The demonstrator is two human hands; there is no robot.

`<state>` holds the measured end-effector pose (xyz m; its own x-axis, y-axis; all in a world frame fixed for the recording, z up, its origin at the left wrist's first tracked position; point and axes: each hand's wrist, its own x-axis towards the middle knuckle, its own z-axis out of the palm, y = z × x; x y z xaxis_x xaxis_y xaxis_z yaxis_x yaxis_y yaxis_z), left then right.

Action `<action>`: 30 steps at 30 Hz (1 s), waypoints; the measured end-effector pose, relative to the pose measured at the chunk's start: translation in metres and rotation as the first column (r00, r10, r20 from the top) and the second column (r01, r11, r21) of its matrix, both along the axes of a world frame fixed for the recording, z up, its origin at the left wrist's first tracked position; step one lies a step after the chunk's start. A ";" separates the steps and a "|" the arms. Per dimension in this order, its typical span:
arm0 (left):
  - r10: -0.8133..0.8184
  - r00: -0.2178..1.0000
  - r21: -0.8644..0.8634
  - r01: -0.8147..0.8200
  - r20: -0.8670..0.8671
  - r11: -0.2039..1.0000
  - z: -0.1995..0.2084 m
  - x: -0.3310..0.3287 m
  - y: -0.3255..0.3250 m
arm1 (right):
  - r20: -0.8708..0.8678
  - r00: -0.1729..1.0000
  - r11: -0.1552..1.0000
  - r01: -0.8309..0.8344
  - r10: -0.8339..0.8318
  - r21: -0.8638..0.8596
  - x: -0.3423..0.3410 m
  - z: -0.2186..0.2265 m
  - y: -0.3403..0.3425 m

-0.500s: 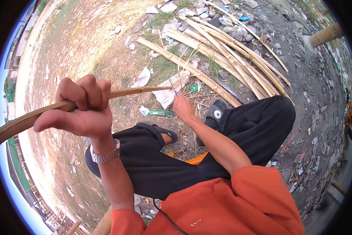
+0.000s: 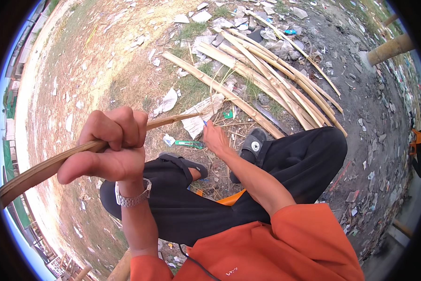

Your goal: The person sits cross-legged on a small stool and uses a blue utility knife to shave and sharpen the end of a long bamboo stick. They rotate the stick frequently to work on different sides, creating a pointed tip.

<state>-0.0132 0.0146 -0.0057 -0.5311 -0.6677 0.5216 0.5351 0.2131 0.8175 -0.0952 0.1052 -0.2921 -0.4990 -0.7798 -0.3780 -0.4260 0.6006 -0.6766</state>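
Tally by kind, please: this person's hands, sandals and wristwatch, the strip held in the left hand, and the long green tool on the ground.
Hands: 2
Sandals: 2
Wristwatch: 1
Held strip: 1
Long green tool: 1
Total: 7

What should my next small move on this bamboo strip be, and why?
Perhaps ease the right hand and its small blue item toward the narrow end of the bamboo strip: the left hand grips the strip, and that end appears close by.
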 end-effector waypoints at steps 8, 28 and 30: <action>-0.090 0.995 -0.026 0.090 -0.031 0.996 0.004 0.004 -0.009 | 0.038 0.999 0.999 0.004 -0.007 0.053 -0.004 -0.033 -0.010; 0.104 0.994 0.116 -0.101 -0.021 0.988 0.004 0.026 -0.037 | 0.172 0.984 0.995 -0.053 0.039 0.080 -0.023 0.006 -0.030; 0.001 1.000 0.083 0.001 -0.025 0.997 0.006 0.027 -0.037 | 0.244 0.968 0.995 -0.026 0.048 -0.095 -0.021 0.060 -0.024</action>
